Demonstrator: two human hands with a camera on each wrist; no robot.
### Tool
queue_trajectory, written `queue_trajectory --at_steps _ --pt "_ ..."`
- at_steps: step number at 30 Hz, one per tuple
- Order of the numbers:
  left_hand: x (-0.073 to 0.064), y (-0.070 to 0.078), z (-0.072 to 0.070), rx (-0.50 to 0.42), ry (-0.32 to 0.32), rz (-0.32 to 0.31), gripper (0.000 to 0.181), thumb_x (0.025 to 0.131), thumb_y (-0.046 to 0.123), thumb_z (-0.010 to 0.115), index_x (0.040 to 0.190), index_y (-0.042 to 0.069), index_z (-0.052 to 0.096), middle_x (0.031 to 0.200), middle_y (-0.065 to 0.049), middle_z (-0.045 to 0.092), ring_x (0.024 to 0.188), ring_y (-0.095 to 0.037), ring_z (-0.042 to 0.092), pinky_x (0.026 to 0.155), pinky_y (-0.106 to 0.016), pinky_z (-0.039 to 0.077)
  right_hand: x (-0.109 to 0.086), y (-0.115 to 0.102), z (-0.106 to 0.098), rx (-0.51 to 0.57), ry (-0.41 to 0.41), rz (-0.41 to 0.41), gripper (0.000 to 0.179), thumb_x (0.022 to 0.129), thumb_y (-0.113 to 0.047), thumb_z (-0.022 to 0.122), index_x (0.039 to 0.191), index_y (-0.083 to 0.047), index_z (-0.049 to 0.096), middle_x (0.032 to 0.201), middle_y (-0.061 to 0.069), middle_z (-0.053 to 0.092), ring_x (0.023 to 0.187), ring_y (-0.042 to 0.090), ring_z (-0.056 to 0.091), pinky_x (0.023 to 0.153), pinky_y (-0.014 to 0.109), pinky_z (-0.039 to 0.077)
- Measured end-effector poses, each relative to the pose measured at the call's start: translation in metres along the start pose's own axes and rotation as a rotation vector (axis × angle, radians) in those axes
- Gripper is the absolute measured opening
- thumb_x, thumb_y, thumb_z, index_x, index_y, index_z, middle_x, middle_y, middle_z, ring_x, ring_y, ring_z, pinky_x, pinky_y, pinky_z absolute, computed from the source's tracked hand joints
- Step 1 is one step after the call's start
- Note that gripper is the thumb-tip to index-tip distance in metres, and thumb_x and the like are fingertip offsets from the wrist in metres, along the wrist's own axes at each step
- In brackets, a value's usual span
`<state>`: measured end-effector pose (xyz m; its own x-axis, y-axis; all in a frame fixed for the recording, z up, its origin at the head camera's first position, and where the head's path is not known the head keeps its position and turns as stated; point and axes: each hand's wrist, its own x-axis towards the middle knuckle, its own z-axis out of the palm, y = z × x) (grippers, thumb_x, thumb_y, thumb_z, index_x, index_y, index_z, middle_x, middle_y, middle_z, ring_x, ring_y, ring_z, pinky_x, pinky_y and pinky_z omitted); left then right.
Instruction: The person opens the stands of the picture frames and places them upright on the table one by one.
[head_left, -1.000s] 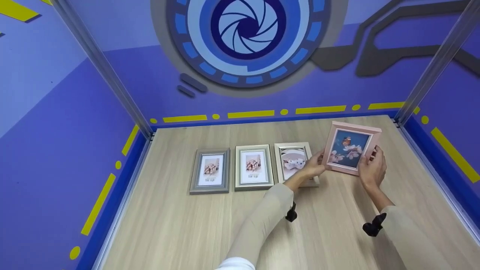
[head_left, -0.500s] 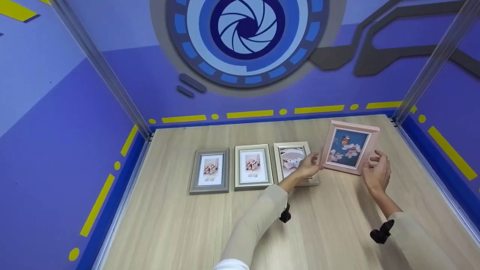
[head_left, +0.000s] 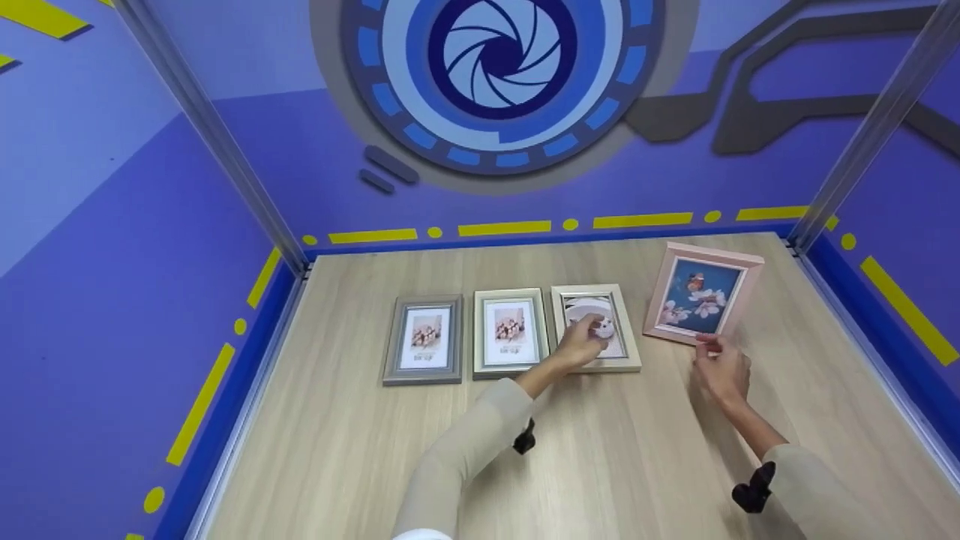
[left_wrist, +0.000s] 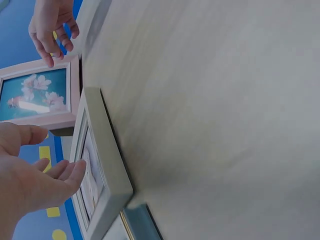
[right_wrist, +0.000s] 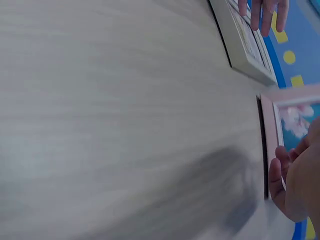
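Note:
A pink picture frame [head_left: 699,296] with a butterfly-and-blossom picture stands upright, leaning back slightly, at the right of the table. My right hand [head_left: 724,369] is at its lower edge, fingers loosely bent and gripping nothing; the right wrist view shows the fingertips [right_wrist: 275,170] in front of the pink border. My left hand [head_left: 581,346] hovers over a cream picture frame [head_left: 631,354] that lies flat, face up, covering part of its picture. In the left wrist view its fingers [left_wrist: 75,175] are relaxed and apart, with nothing between them.
Left of the cream frame lie a champagne-silver picture frame [head_left: 511,369] and a grey picture frame [head_left: 423,375], both flat in a row. Purple walls surround the wooden table [head_left: 337,450] at the back and sides. Black wrist cameras [head_left: 754,487] sit below the hands.
Both hands have let go of the pink frame, which stays standing. My left hand has moved left over the cream frame; my right hand has shifted down and inward to the pink frame's lower edge.

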<state>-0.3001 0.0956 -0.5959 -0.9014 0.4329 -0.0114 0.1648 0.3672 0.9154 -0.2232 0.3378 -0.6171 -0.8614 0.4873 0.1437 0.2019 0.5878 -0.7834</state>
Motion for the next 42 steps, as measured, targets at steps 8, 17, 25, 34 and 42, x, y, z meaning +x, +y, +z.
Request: queue_trajectory --at_steps 8,17,25,34,42 --pt "-0.017 -0.01 -0.03 0.125 0.055 0.019 0.049 0.086 0.0 0.059 0.135 -0.005 0.057 0.138 -0.025 0.062 0.132 -0.039 0.057 0.114 -0.043 0.046 -0.006 -0.021 0.028 0.06 -0.115 -0.145 0.023 0.098 -0.002 0.058 0.114 0.005 0.073 0.099 0.024 0.077 0.072 0.013 0.072 0.057 0.004 0.044" --pt "-0.027 -0.011 -0.028 0.1 0.002 -0.105 0.058 0.085 0.003 0.063 0.141 -0.004 0.051 0.139 -0.027 0.059 0.13 -0.039 0.057 0.112 -0.045 0.047 -0.002 -0.032 0.057 0.111 -0.148 -0.278 0.029 0.093 0.004 0.06 0.12 0.013 0.068 0.116 0.031 0.071 0.109 0.045 0.069 0.093 0.03 0.058" --pt "-0.03 -0.008 -0.017 0.107 -0.015 -0.161 0.065 0.084 0.007 0.067 0.145 -0.002 0.045 0.149 -0.027 0.052 0.14 -0.039 0.049 0.119 -0.045 0.041 0.001 -0.036 0.076 0.058 -0.314 -0.205 0.055 0.097 -0.002 0.058 0.143 0.021 0.04 0.15 0.042 0.039 0.143 0.054 0.038 0.121 0.061 0.029" --pt "-0.038 -0.016 -0.027 0.04 0.017 -0.234 0.068 0.084 0.008 0.066 0.148 0.001 0.043 0.148 -0.03 0.05 0.137 -0.04 0.051 0.118 -0.049 0.041 0.013 -0.053 0.108 0.104 -0.315 -0.143 0.058 0.096 -0.003 0.056 0.146 0.02 0.036 0.149 0.042 0.04 0.144 0.053 0.036 0.124 0.057 0.027" --pt "-0.039 -0.017 -0.028 0.024 0.008 -0.219 0.07 0.083 0.011 0.068 0.148 0.003 0.044 0.15 -0.029 0.05 0.139 -0.042 0.05 0.118 -0.05 0.041 0.019 -0.057 0.114 0.144 -0.259 -0.24 0.059 0.087 -0.009 0.058 0.135 0.022 0.045 0.133 0.045 0.052 0.129 0.059 0.047 0.116 0.059 0.037"
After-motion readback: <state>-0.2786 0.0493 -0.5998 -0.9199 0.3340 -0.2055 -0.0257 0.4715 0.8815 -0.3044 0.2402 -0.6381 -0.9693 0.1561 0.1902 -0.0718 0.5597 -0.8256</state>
